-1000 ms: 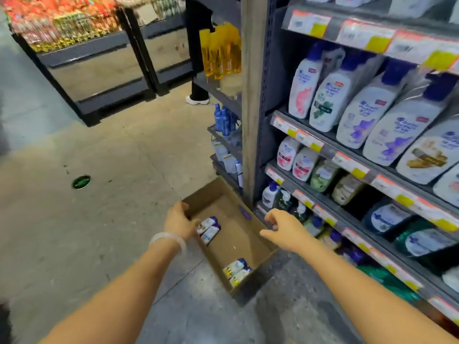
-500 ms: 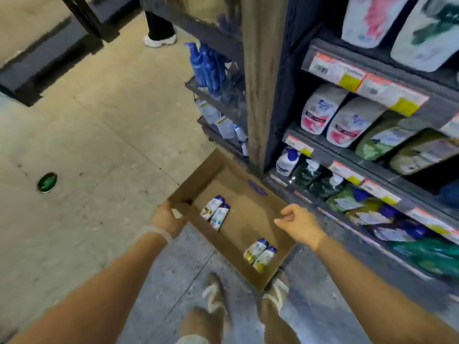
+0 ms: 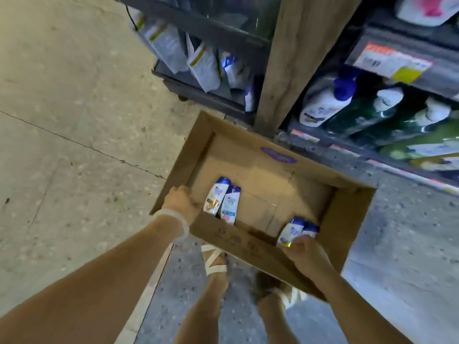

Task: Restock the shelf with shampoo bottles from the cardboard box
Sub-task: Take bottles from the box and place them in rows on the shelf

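The box sat on the floor by the shelf, four bottles inside. Left hand gripped the box's left rim; right hand was closing on the near-right pair. Looked like the pickup step, next up lifting them to the shelf.

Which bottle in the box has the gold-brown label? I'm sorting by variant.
The leftmost bottle, next to the left hand gripping the cardboard box. Its neighbour has a pale blue-pink label; the pair by the right hand shows yellow at most.
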Demonstrator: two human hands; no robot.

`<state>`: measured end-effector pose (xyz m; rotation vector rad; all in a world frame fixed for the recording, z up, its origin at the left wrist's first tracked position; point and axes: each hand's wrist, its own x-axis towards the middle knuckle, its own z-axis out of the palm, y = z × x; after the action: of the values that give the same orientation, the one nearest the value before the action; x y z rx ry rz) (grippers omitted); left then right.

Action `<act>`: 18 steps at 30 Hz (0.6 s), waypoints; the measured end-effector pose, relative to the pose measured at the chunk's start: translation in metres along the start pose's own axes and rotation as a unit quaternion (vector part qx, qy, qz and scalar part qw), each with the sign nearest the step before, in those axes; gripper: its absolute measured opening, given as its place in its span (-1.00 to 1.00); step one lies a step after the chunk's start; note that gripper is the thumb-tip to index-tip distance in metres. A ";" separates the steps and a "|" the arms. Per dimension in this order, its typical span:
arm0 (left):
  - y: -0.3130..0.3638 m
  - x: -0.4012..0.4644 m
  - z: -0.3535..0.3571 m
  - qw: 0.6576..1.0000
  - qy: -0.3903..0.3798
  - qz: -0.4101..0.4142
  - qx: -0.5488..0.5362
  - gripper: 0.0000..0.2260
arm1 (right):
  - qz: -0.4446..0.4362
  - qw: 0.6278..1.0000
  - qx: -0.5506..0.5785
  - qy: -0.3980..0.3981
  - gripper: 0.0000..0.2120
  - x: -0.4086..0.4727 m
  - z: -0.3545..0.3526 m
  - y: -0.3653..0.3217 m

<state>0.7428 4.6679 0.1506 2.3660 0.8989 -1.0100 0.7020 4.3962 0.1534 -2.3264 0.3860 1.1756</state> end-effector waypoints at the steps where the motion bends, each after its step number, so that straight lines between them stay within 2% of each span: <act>1: -0.008 0.019 0.009 1.000 -0.011 -0.004 0.017 -0.64 | 0.018 1.000 -0.003 -0.022 -0.67 0.014 0.022 -0.005; 4: -0.022 0.075 0.046 0.998 -0.041 -0.013 0.037 -0.65 | 0.066 0.995 0.037 -0.072 -0.61 0.064 0.082 -0.010; 7: -0.024 0.132 0.094 0.997 -0.051 0.015 0.051 -0.56 | 0.059 0.995 0.075 -0.035 -0.56 0.128 0.133 -0.011; 9: -0.025 0.166 0.124 0.998 -0.060 0.019 0.010 -0.50 | 0.065 0.993 0.098 -0.013 -0.49 0.169 0.161 -0.012; 11: -0.025 0.196 0.155 0.996 -0.076 0.010 -0.048 -0.45 | 0.068 0.989 0.125 -0.028 -0.41 0.206 0.186 -0.014; 14: -0.025 0.223 0.194 0.996 -0.080 -0.007 -0.027 -0.33 | 0.073 0.979 0.182 -0.054 -0.32 0.244 0.217 -0.020; 16: -0.031 0.232 0.212 0.998 -0.061 -0.024 0.006 -0.19 | 0.107 0.970 0.216 -0.031 -0.29 0.257 0.234 -0.027; 18: -0.038 0.237 0.220 0.998 -0.051 -0.023 -0.011 -0.17 | 0.129 0.972 0.196 0.005 -0.35 0.262 0.247 -0.032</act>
<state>0.7359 4.6604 -0.1751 2.2633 0.9237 -1.1232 0.7058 4.5517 -0.1730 -1.9782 0.8637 1.0846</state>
